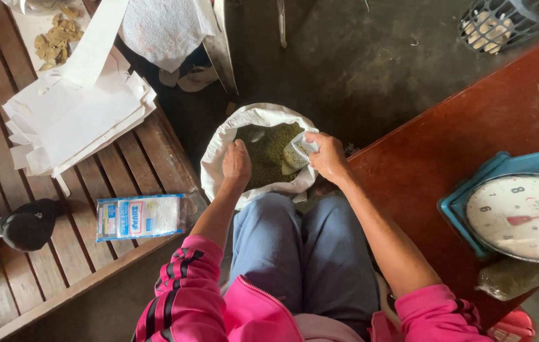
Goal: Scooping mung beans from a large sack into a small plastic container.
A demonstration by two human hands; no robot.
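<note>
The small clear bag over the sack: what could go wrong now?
1. The small clear bag is held by the right hand alone, so it may slip and spill grains.
2. The left hand is inside the white sack; pressing its soft rolled rim could tip green grains onto the floor.

Left hand (236, 163) dips into a white sack (219, 152) of green grain (269, 152); right hand (327, 157) holds a small bag (296, 154).
</note>
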